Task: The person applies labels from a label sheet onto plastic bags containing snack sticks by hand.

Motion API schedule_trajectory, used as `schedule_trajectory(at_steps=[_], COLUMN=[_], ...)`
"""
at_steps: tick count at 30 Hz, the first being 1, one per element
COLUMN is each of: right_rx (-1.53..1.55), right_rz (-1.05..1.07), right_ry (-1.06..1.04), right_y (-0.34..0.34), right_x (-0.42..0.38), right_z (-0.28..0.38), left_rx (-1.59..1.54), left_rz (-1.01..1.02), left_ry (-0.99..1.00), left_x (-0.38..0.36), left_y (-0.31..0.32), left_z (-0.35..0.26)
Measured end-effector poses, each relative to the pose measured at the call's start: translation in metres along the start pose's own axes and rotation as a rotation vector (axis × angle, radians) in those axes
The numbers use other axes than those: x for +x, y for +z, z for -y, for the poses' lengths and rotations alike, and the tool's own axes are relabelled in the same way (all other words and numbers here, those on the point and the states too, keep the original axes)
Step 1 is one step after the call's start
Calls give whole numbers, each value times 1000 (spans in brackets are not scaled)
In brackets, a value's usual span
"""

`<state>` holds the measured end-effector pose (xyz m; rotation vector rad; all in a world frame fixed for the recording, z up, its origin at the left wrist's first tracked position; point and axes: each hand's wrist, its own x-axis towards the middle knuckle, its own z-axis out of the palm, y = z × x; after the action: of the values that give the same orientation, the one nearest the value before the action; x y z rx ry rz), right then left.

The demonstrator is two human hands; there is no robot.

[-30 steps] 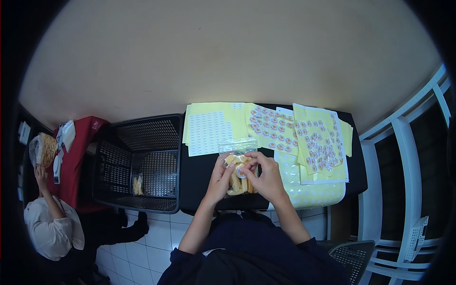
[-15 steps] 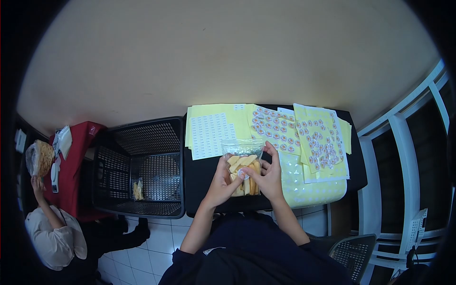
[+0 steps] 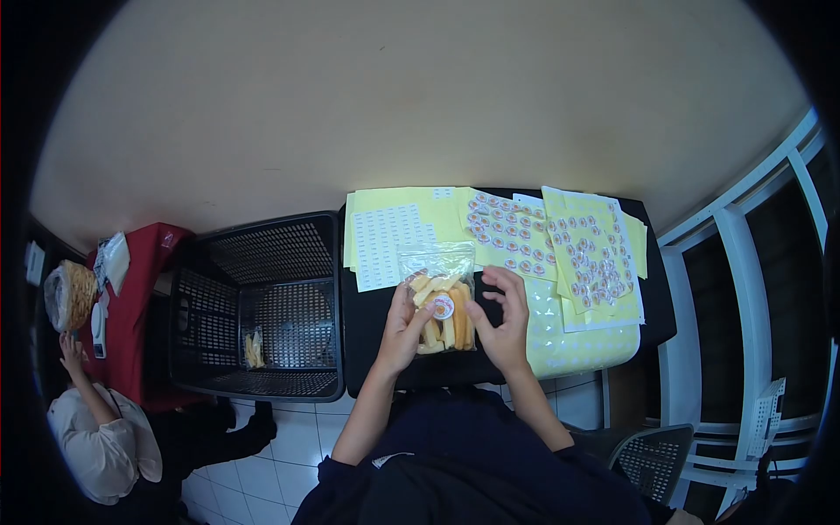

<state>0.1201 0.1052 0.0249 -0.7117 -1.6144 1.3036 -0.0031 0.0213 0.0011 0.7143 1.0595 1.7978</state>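
Left hand [image 3: 404, 322] raised, fingers curled in pinch; right hand [image 3: 506, 317] beside it, fingers loosely spread.

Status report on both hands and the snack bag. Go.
Left hand grips snack bag by its left edge. Right hand open at its right edge. Round sticker on bag front. Sticker sheets lie beside; nothing blocking.

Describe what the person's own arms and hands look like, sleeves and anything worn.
Both forearms are bare, with dark navy sleeves pushed up near the elbows. The left hand and right hand wear no gloves; no ring, watch or bracelet is discernible.
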Motion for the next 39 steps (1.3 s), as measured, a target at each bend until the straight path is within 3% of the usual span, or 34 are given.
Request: schedule_trajectory(at_steps=[2, 4, 10, 14, 16, 22, 26, 28, 31, 36, 39], right_rx=[-464, -381, -636, -514, -291, -116, -196, -316, -375, -461, -463], right_rz=[45, -37, -83, -112, -101, -32, 89, 136, 184, 175, 161], right_ry=[-300, -247, -305, -181, -77, -45, -20, -137, -149, -199, -219], right_y=[-4, 8, 17, 16, 16, 8, -2, -2, -1, -1, -2], right_x=[-5, -12, -20, -19, -19, -19, -9, -4, 0, 2, 2], right_z=[10, 16, 22, 14, 13, 11, 8, 10, 13, 14, 14], left_rx=[17, 33, 95, 98, 94, 154, 140, 154, 157, 41, 136], left_rz=[-15, -30, -6, 25, 30, -39, -19, -4, 6, -2, 18], left_ry=[-1, -7, 72, 118, 133, 148, 111, 89, 92, 40, 61], left_x=[0, 0, 0, 0, 1, 3, 2, 2, 0, 0, -1], left_y=[0, 0, 7, 14, 11, 8, 7, 6, 5, 4, 10], left_z=[-3, -5, -5, -9, -6, -3, -9, -10, -6, -6, -11])
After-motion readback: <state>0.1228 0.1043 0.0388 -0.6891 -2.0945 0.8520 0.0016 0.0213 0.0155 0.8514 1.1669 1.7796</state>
